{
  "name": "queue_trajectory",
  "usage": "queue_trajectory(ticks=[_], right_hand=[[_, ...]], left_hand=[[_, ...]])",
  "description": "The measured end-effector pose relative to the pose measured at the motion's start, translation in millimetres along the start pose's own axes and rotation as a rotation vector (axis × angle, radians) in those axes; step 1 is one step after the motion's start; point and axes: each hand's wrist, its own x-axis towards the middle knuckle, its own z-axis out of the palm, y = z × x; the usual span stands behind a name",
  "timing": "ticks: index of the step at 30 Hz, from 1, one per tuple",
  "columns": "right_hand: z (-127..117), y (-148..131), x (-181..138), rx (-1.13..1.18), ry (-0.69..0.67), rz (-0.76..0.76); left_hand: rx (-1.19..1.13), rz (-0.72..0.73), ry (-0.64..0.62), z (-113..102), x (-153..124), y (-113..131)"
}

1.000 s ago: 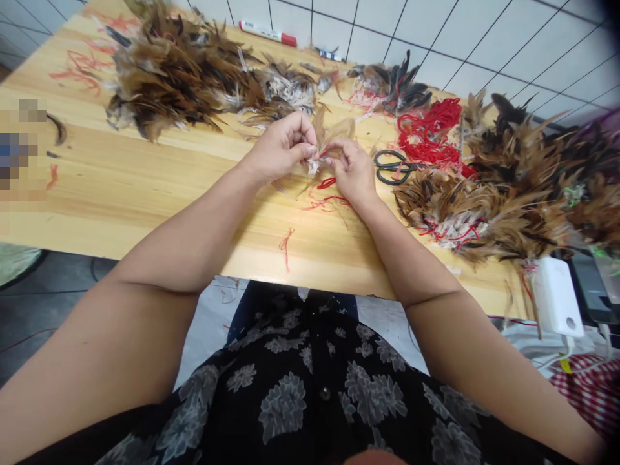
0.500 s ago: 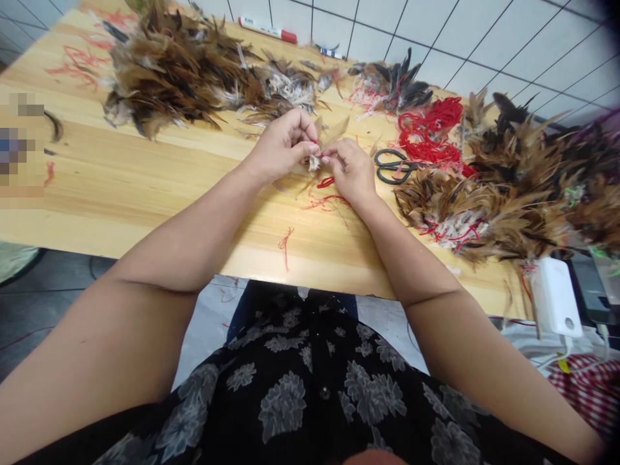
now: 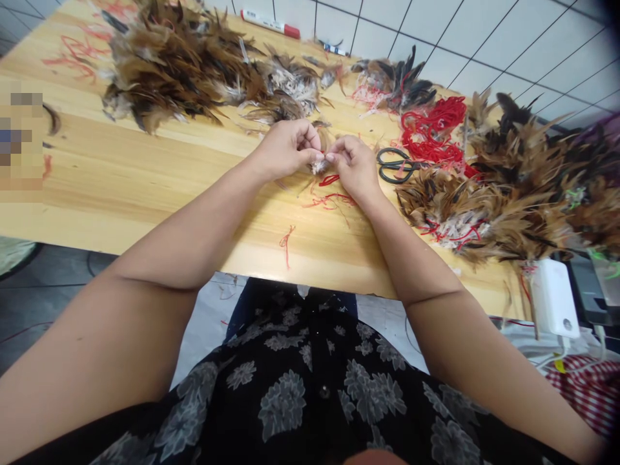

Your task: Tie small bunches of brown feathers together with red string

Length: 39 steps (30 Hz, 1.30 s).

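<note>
My left hand [image 3: 287, 149] and my right hand [image 3: 356, 166] meet above the wooden table [image 3: 145, 187], fingers pinched on a small bundle of tan feathers [image 3: 320, 155]. The bundle's fluffy white base shows between the fingertips, with red thread [image 3: 329, 180] hanging just below it. Most of the bundle is hidden behind my fingers. Loose red thread scraps [image 3: 329, 201] lie on the table under my right hand.
A large brown feather pile [image 3: 179, 64] lies at the back left, another feather pile [image 3: 508, 187] at the right. Black scissors [image 3: 394, 166] rest beside a heap of red string [image 3: 433, 132]. A red-capped marker [image 3: 270, 24] lies at the far edge, and a white charger [image 3: 556, 297] at the right corner.
The feather bundle has dropped lower and is now mostly covered by my fingers; both hands have drawn a little closer together. The view shifted slightly.
</note>
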Motion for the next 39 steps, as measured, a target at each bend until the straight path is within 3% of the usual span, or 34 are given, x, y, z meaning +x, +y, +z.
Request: queue_trajectory(ticks=[6, 11, 14, 24, 30, 39], right_hand=[[-6.8, -11.3, -1.5, -0.041, -0.049, 0.023], [-17.3, -36.9, -9.3, -0.108, -0.051, 0.062], [-15.9, -37.6, -9.4, -0.105, -0.041, 0.065], [0.0, -8.6, -2.3, 0.058, -0.047, 0.115], [1.4, -14.1, -6.9, -0.061, -0.093, 0.090], [-2.6, -13.0, -12.0, -0.139, -0.064, 0.079]], left_hand=[[0.157, -0.022, -0.007, 6.1, -4.3, 12.4], [0.254, 0.010, -0.036, 7.1, -6.7, 9.7], [0.278, 0.030, -0.038, 6.7, -7.0, 9.5], [0.059, -0.008, -0.004, 7.7, -1.9, -3.0], [0.005, -0.036, 0.004, 7.5, 1.9, -14.4], [-0.084, -0.109, -0.051, 6.6, 0.8, -9.4]])
